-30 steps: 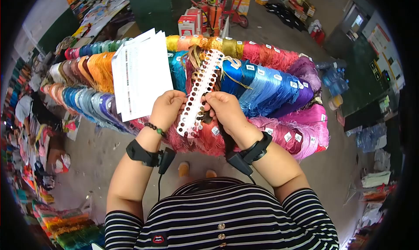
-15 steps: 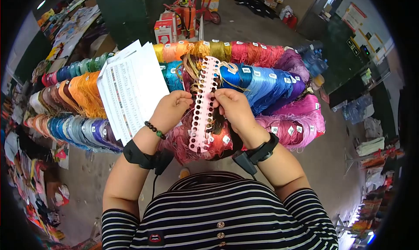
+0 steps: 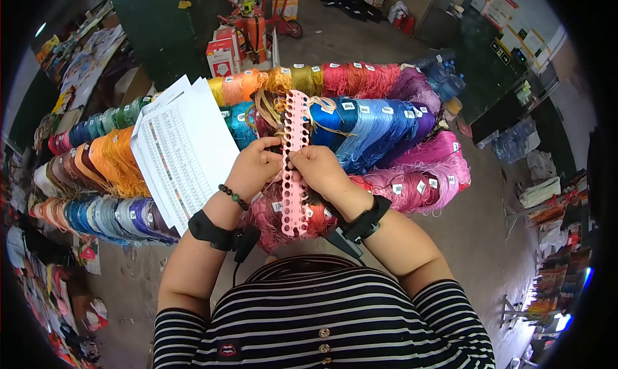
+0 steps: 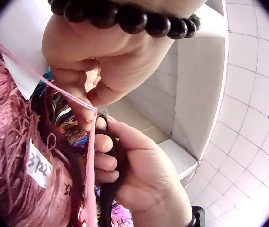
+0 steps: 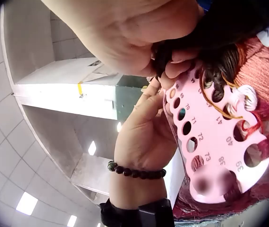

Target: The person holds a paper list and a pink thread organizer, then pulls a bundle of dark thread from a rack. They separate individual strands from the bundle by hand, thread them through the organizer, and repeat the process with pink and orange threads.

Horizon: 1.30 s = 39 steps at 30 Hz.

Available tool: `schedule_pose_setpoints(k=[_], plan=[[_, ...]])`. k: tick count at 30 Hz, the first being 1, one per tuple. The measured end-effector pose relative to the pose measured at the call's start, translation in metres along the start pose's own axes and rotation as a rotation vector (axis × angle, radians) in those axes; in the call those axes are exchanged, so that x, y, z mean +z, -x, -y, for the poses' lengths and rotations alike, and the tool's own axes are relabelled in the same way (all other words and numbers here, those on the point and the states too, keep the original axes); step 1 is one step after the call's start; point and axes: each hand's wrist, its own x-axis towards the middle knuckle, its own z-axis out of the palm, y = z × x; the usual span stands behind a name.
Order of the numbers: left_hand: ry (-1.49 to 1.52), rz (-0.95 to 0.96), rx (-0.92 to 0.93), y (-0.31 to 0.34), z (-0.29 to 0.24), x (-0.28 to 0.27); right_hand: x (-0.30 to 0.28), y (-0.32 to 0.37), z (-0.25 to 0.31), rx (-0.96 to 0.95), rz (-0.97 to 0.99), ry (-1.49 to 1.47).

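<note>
The pink punched thread card (image 3: 296,208) lies between the hands, over pink-red skeins (image 3: 264,221). At its right edge, the right hand (image 3: 318,169) grips dark thread (image 4: 110,189). At its left edge, the left hand (image 3: 254,166) has curled fingers by a pink strand (image 4: 39,73); whether they pinch it, I cannot tell. Bracing the card's edge and guiding strands singly should limit snagging.

head view looking down, close wrist views
</note>
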Motion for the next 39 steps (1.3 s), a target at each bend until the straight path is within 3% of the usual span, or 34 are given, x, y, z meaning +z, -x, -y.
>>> schedule_pose_setpoints(k=[7,17,23,24,33,39], plan=[[0.072,-0.001,-0.005,0.002,-0.011,0.012,-0.003,0.004,0.014,0.048,-0.068,0.072],[-0.22,-0.051,0.092,-0.005,-0.007,0.013,0.004,-0.001,0.002,-0.29,-0.203,0.584],[-0.297,-0.09,0.104,-0.004,-0.009,0.009,-0.012,0.006,0.012,0.091,0.146,-0.213],[-0.306,-0.092,0.101,-0.003,-0.008,0.008,-0.01,0.003,0.007,0.069,0.154,-0.266],[-0.078,-0.063,-0.054,0.0,-0.01,0.005,-0.007,0.001,0.007,0.091,0.102,-0.089],[-0.225,-0.051,-0.018,-0.004,-0.007,0.002,-0.003,-0.001,0.002,-0.012,0.062,0.023]])
